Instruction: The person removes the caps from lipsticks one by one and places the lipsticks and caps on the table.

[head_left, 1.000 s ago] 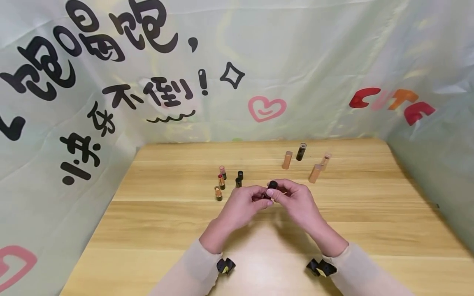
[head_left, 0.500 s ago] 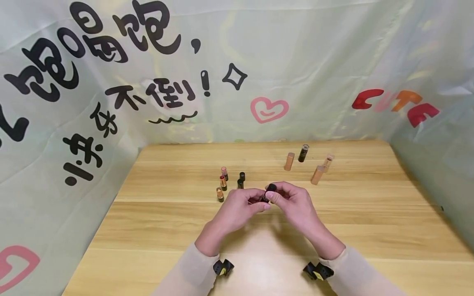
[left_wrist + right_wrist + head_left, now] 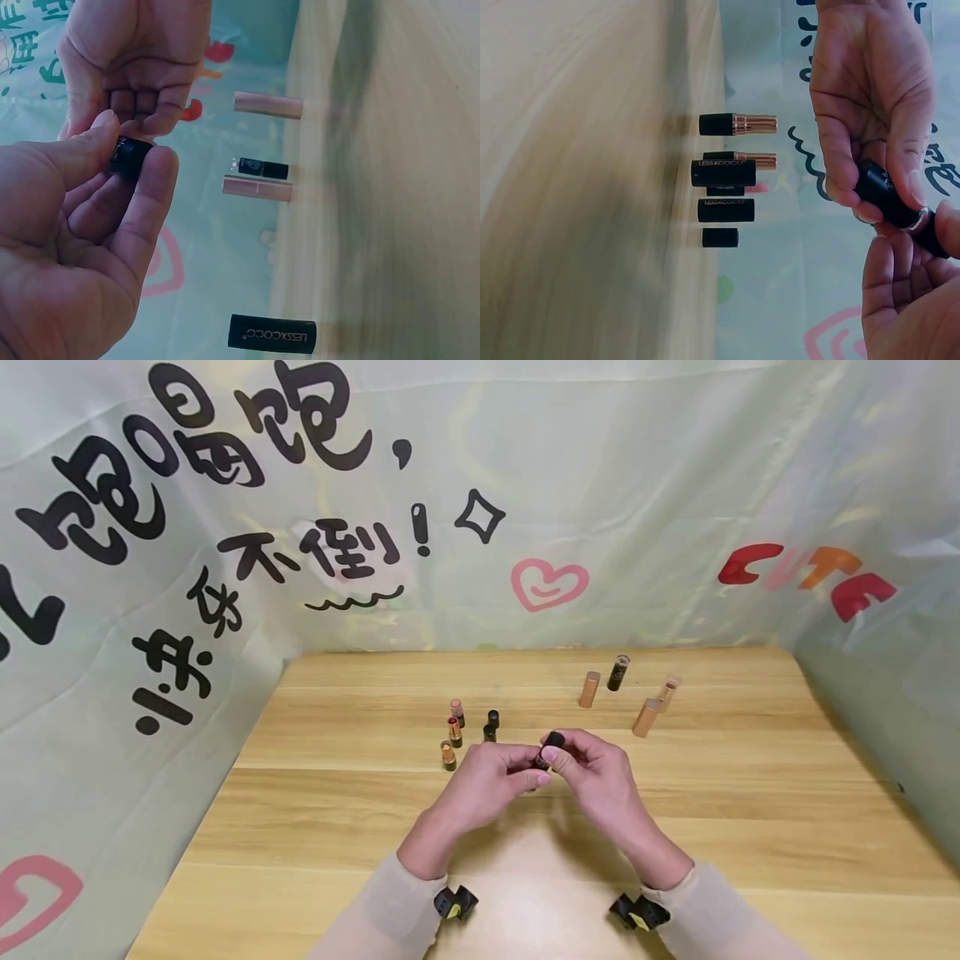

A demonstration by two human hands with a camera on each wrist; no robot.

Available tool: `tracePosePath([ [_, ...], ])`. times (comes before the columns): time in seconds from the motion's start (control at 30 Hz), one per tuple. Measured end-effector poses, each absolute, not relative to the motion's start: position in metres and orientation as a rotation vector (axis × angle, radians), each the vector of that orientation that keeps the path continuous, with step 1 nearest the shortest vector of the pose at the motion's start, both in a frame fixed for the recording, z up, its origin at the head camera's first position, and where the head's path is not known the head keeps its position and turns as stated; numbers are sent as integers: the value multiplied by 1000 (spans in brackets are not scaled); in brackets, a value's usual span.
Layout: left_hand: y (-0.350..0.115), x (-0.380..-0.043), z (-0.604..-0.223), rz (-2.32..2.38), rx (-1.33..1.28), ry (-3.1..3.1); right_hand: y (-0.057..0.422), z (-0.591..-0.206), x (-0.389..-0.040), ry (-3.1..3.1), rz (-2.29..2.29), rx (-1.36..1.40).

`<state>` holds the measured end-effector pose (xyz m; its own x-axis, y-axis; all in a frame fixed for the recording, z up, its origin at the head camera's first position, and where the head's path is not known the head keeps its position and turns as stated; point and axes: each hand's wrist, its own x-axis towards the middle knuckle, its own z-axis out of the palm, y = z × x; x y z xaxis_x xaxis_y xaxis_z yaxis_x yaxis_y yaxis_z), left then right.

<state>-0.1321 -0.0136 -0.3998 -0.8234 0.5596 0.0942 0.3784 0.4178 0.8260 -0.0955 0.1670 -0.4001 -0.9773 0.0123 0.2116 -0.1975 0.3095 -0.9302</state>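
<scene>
Lipstick tube: black, held above the wooden table — between both hands
Left hand: pinches its base end
Right hand: fingers curled round its cap end

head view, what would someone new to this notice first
First, the two hands meeting above the middle of the wooden table: the left hand and right hand both grip one small black lipstick tube between their fingertips. Next, a cluster of small lipsticks standing just left of the hands, and taller tubes standing at the back right. Behind, a pale backdrop with bold black lettering and a pink heart.
</scene>
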Motion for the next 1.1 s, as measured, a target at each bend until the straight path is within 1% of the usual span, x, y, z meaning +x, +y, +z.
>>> tracePosePath([
  [0.2, -14, -131, -398, 1375, 805, 2449, 165, -398, -96, -2382, 1807, 129],
  [0.47, -14, -130, -395, 1390, 793, 2449, 161, -398, -95, -2378, 1680, 61],
  [0.7, -17, -131, -393, 1363, 749, 2435, 161, -398, -99, -2381, 1843, 93],
  [0.87, -18, -131, -392, 1354, 751, 2433, 160, -400, -100, -2343, 1946, 48],
  [1.0, -16, -131, -391, 1374, 768, 2450, 157, -400, -99, -2325, 1887, 18],
  [1.1, -16, -130, -391, 1392, 737, 2461, 156, -400, -100, -2319, 1841, 68],
])
